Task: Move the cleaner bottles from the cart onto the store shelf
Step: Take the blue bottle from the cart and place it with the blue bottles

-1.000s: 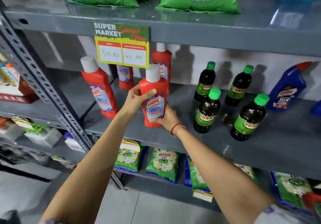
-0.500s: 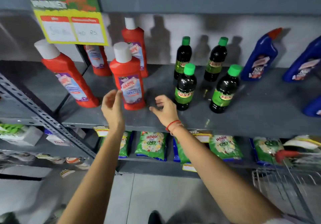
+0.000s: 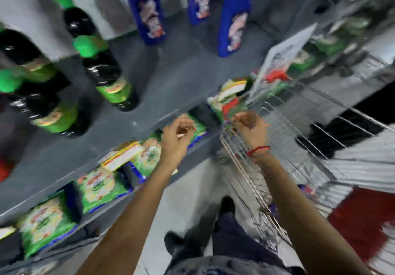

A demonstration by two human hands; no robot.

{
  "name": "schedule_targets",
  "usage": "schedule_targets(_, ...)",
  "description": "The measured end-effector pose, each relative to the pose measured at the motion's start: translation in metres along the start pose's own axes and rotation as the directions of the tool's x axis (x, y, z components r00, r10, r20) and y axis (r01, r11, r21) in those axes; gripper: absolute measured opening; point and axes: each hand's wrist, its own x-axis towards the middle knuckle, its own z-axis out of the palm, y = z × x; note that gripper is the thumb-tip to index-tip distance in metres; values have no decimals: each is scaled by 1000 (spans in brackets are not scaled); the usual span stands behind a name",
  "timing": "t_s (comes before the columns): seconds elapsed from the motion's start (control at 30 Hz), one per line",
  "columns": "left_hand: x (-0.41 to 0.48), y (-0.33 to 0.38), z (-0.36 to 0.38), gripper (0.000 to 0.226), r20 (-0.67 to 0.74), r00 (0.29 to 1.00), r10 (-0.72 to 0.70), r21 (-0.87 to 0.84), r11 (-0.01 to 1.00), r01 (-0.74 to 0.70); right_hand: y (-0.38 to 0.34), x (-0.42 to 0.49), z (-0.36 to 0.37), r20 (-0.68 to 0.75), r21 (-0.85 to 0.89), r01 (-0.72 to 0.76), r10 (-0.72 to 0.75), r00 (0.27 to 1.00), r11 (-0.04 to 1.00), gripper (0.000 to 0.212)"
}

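The view is tilted and blurred. My left hand (image 3: pixel 177 133) and my right hand (image 3: pixel 248 125) are both empty, with fingers loosely curled. The left one hovers in front of the grey shelf (image 3: pixel 171 71) edge. The right one is over the near rim of the wire cart (image 3: pixel 299 129). On the shelf stand dark cleaner bottles (image 3: pixel 106 76) with green caps and blue cleaner bottles (image 3: pixel 149 12) further back. A sliver of a red bottle (image 3: pixel 4 168) shows at the left edge. The cart's contents are too blurred to tell apart.
Green detergent packs (image 3: pixel 100 187) lie on the lower shelf below my left arm. My legs and dark shoes (image 3: pixel 226 206) stand on the pale floor beside the cart. A red patch (image 3: pixel 363 221) shows at the lower right.
Both hands let go of the red bottle, which stayed on the shelf, and swung right toward the cart. The view turned right and down.
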Motion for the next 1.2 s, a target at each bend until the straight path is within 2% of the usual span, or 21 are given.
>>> schedule_targets(0.07,16,5,42,14,87,996,15,70,997,-21,23,10,-47,-105,56,-124,129,986,991,20)
schedule_targets(0.17,35,15,104,15,178,982,62,156,984,-91,69,22,-106,-219,20,-297,294,930,955,16)
schedule_targets(0.27,49,14,167,20,332,943,22,233,967,-104,118,22,-151,-244,5,-518,504,829,855,4)
schedule_targets(0.3,52,11,189,23,392,920,-11,258,961,-98,134,19,-163,-232,1,-590,574,785,807,6)
schedule_targets(0.37,54,1,229,28,521,848,-103,346,933,-99,165,6,-184,-226,27,-710,696,681,704,14)
schedule_targets(0.47,50,-18,281,33,683,670,-291,483,868,-116,217,-23,-210,-196,127,-832,836,513,541,23)
schedule_targets(0.5,47,-25,294,35,713,608,-349,515,849,-116,231,-31,-214,-200,176,-855,868,454,488,25)
schedule_targets(0.53,44,-31,306,36,729,558,-396,546,829,-125,245,-36,-216,-219,244,-848,878,425,471,26)
schedule_targets(0.6,39,-48,329,38,731,488,-477,607,781,-146,269,-42,-216,-237,335,-837,898,370,433,26)
schedule_targets(0.7,34,-77,358,44,717,408,-565,667,726,-168,287,-48,-210,-176,395,-859,945,277,326,24)
schedule_targets(0.77,31,-95,375,42,698,385,-604,700,689,-189,305,-50,-209,-176,435,-853,956,234,288,10)
schedule_targets(0.8,29,-104,383,41,693,386,-608,707,679,-199,327,-53,-208,-200,454,-851,961,192,264,12)
schedule_targets(0.87,22,-120,395,36,678,413,-608,719,665,-201,362,-62,-204,-312,427,-866,941,131,262,41)
schedule_targets(0.93,10,-138,403,30,662,418,-622,737,643,-211,362,-64,-198,-436,349,-888,891,129,300,46)
schedule_targets(1.03,-16,-164,406,33,620,335,-710,784,583,-216,325,-57,-189,-450,309,-843,849,277,439,33)
schedule_targets(1.13,-43,-184,410,45,559,288,-778,827,548,-125,340,-57,-190,-439,389,-803,857,271,452,31)
schedule_targets(1.2,-53,-190,415,42,488,253,-835,853,518,62,356,-58,-194,-373,422,-808,891,258,411,30)
